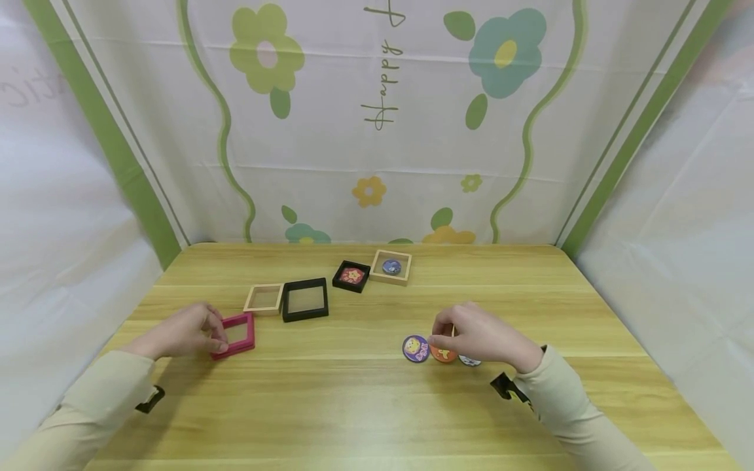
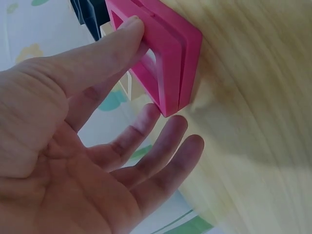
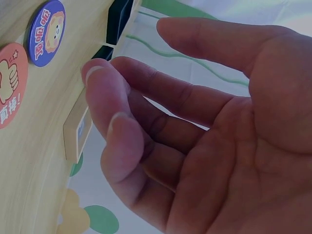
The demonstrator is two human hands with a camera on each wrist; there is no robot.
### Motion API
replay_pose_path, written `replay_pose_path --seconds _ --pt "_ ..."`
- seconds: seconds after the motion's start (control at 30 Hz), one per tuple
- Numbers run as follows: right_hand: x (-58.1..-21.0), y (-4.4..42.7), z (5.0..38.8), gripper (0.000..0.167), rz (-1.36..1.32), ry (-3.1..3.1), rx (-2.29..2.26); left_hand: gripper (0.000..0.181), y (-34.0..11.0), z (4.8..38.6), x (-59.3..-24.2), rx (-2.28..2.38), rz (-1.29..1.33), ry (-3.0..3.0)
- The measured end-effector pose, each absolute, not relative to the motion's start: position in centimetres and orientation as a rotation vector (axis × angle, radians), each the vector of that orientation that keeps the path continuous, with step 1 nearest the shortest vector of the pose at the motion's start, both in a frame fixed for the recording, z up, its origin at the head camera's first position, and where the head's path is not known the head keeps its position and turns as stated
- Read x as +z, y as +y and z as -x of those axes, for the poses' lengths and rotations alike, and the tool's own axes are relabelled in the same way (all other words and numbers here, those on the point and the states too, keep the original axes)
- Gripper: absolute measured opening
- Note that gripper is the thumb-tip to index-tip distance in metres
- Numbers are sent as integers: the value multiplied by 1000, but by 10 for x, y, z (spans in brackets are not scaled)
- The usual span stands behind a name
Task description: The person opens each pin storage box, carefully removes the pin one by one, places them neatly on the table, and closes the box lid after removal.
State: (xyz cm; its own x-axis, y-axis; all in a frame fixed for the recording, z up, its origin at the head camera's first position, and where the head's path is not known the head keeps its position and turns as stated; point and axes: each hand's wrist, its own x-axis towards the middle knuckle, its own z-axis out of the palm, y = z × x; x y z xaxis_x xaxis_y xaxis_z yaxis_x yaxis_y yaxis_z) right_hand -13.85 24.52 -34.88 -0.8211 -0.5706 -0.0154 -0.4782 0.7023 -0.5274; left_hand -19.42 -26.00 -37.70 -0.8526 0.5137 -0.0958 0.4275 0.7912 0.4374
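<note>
My left hand [image 1: 191,330] pinches the left side of a pink square display frame [image 1: 250,332]. In the left wrist view the thumb lies on the frame's face, and the other fingers spread below its corner. Over a row of round badges hovers my right hand [image 1: 480,335], fingers loosely bent and thumb apart, holding nothing. Nearest its fingertips are a purple badge [image 1: 415,348] with a yellow cartoon animal and an orange-red badge [image 1: 443,355] with a thumbs-up picture. A pale badge [image 1: 470,361] is partly hidden under the hand.
Beyond the pink frame stand a light wood-coloured frame [image 1: 279,299] and a larger black frame [image 1: 305,316]. Farther back, a small black frame [image 1: 359,288] holds a red star badge [image 1: 353,275]. Another wood-coloured frame [image 1: 390,279] beside it contains a blue badge [image 1: 391,266].
</note>
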Motion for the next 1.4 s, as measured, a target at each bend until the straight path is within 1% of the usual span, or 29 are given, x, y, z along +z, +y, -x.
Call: replay_pose_path --seconds 0.23,0.8,1.03,1.4 --pt "-348 245 138 13 852 2740 -754 11 -262 196 -377 621 -779 2758" --pt "-349 246 138 14 846 2735 -745 11 -261 199 -378 610 -778 2769" --pt "-349 246 139 14 834 2725 -756 14 -259 197 -381 543 -791 2841" --pt "-349 247 138 15 826 2722 -757 14 -252 196 -376 435 -836 2812"
